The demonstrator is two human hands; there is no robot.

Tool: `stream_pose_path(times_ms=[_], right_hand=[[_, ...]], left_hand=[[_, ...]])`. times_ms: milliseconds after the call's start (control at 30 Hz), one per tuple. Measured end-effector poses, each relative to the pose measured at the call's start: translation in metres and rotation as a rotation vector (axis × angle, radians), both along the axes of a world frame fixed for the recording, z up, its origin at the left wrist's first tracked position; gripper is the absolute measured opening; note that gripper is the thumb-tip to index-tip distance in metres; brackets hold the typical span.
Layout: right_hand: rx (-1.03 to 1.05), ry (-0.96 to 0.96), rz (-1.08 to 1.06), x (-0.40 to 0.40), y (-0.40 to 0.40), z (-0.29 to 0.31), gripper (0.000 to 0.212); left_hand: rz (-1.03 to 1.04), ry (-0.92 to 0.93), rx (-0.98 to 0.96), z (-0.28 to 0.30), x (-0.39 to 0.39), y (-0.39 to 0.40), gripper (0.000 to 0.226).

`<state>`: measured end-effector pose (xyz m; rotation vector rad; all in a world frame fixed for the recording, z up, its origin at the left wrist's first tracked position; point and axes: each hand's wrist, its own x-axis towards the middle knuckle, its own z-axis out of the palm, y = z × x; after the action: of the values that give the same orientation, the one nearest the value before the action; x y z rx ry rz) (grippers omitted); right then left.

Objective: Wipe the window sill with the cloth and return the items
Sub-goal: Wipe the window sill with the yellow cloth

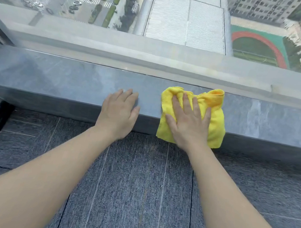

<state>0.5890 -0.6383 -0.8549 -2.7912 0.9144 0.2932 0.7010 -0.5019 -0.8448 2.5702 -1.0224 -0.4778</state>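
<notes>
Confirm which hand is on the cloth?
The right hand: it presses flat on the yellow cloth. The left hand rests on bare window sill, apart from the cloth.

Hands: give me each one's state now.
Left hand: open, flat on the window sill.
Right hand: open, pressing the yellow cloth on the sill.
</notes>
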Motion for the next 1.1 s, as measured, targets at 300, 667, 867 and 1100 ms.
stream_pose_path(times_ms=[300,667,867,1100], right_hand=[[0.052,0.062,-0.436,0.007,-0.037,0.002,0.065],[0.004,-0.054,0.05,0.031,-0.006,-0.001,0.05],[0.014,-0.046,0.131,-0.019,-0.026,0.001,0.047],[-0.005,0.001,-0.233,-0.063,-0.061,0.0,0.056]], left_hand=[[-0.12,-0.107,0.125,-0.008,-0.013,-0.019,0.046],[-0.145,-0.118,0.126,-0.004,-0.008,-0.018,0.064],[-0.088,-0.107,0.09,0.005,-0.005,-0.015,0.063],[-0.181,-0.096,0.085,0.007,-0.029,-0.046,0.049]])
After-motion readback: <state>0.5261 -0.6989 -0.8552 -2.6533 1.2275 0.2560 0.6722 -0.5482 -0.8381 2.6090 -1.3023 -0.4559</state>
